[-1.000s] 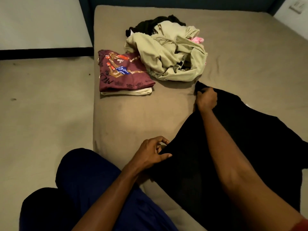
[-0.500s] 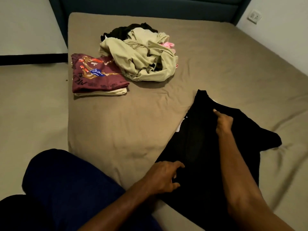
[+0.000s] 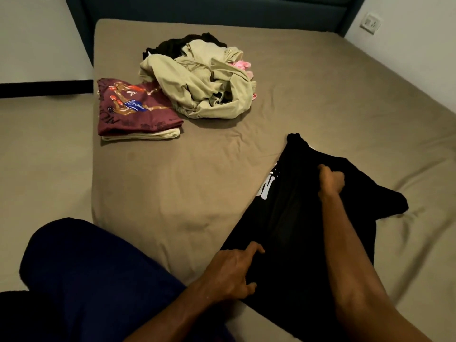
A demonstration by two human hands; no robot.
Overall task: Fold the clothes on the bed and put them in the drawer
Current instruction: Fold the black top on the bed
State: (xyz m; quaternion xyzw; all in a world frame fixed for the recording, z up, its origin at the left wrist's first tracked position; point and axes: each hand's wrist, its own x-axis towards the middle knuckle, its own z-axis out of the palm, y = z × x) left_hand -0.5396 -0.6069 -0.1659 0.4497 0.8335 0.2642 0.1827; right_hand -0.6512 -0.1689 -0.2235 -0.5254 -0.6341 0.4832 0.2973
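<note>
- One black garment (image 3: 291, 218) lies spread on the bed (image 3: 320, 95) in the lower right of the frame, a strip of white print showing along its left edge.
- Two hands are on it. The left hand (image 3: 230, 275) rests at its near left edge at lower centre, forefinger stretched forward on the cloth, the other fingers curled under with the thumb against the fabric; it seems to pinch the edge.
- The right hand (image 3: 330, 180), right of centre, is bunched into a fist that grips a fold of the black cloth.
- One folded stack sits in the upper left of the frame: a maroon printed shirt (image 3: 133, 109) on top of a cream folded piece (image 3: 148, 137), so two items.
- One unfolded heap (image 3: 202, 87) lies just right of the stack, touching it: a beige garment on top, something black behind it, a bit of pink at its right side.
- One knee in dark blue cloth (image 3: 93, 275) fills the lower left, covering the bed's near corner.
- One wall socket (image 3: 370, 22) shows at the upper right.
</note>
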